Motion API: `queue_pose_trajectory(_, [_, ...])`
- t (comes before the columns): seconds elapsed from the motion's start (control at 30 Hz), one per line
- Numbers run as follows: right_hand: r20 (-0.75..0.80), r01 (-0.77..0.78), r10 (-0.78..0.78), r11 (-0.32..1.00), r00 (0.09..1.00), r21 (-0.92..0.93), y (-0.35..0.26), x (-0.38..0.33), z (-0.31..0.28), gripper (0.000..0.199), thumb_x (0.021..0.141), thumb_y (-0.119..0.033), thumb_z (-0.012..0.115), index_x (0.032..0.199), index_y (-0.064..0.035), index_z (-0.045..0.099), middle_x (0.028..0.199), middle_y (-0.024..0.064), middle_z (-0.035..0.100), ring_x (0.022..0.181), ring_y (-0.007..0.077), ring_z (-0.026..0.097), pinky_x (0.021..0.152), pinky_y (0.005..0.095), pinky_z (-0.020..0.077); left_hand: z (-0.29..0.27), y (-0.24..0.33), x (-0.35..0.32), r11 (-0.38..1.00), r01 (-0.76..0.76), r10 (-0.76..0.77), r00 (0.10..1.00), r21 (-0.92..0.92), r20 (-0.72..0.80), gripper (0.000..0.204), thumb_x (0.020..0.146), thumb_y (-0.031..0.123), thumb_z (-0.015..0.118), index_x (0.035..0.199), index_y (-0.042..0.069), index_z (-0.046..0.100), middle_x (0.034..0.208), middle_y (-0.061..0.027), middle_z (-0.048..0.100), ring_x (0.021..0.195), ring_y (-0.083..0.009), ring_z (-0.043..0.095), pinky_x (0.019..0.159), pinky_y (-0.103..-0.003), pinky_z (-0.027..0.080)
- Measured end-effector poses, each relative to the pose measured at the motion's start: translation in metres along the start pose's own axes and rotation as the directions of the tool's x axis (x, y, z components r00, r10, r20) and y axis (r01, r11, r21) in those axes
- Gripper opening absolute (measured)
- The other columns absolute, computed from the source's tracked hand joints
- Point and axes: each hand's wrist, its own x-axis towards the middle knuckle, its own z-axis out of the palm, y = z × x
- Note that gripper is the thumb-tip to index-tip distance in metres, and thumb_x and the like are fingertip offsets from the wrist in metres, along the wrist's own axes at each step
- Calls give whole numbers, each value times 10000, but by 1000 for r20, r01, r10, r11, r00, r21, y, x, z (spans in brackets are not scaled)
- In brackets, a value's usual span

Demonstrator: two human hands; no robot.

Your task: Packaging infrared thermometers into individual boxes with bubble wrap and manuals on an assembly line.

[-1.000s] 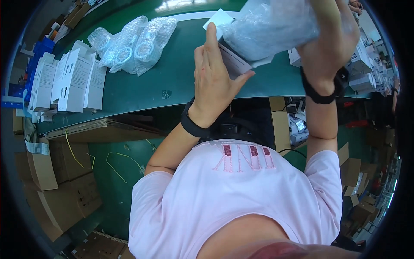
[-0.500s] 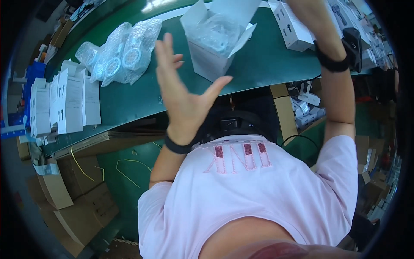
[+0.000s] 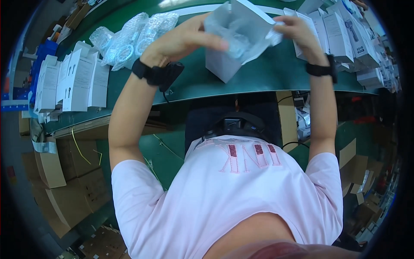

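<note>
An open white carton (image 3: 221,67) stands on the green table in front of me, its flaps up. Inside it lies a bubble-wrapped item (image 3: 236,43), pale blue beneath the plastic. My left hand (image 3: 187,38) is closed around the carton's left side, thumb over the near rim and the other fingers hidden behind. Beside the right flap, my right hand (image 3: 297,31) pinches a crinkled piece of clear plastic (image 3: 273,38); what it contains, if anything, I cannot make out.
Several bubble-wrapped items (image 3: 129,41) lie left of the carton. White boxes (image 3: 78,80) stand at the table's left end, and more white boxes (image 3: 340,36) crowd its right end. Below sit brown cartons (image 3: 71,185). The table's near edge (image 3: 224,93) curves before my waist.
My left hand has gone from open in the air to the carton's left side. My right hand has come back from the boxes at the right with clear plastic in its fingers.
</note>
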Motion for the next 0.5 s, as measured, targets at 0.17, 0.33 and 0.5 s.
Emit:
queue_pose_trajectory(0.17, [-445,262,-4,812,895,521,-169,-89,-15,206,865,2,595,1064,35,634,924,92,692,780,166,677,755,263,542,19,-15,-4,992,-35,66,961,118,-268,486,816,199,730,1241,28,568,1102,-54,646,1000,-153,601,898,-304,451])
queue_pose_trajectory(0.33, [-297,356,-370,929,880,-102,-229,-72,61,115,798,17,675,908,6,643,807,79,655,743,162,659,677,271,529,46,-16,0,968,-158,232,856,194,-463,312,875,103,645,1168,7,595,1059,-45,651,956,-140,613,835,-283,472])
queue_pose_trajectory(0.5, [7,426,-451,839,893,-337,-186,-39,54,110,786,-2,687,854,10,602,770,121,617,685,210,643,621,292,504,42,-30,-3,987,-148,158,758,69,-632,292,934,185,582,1159,-2,603,1051,-43,649,917,-133,601,807,-292,465])
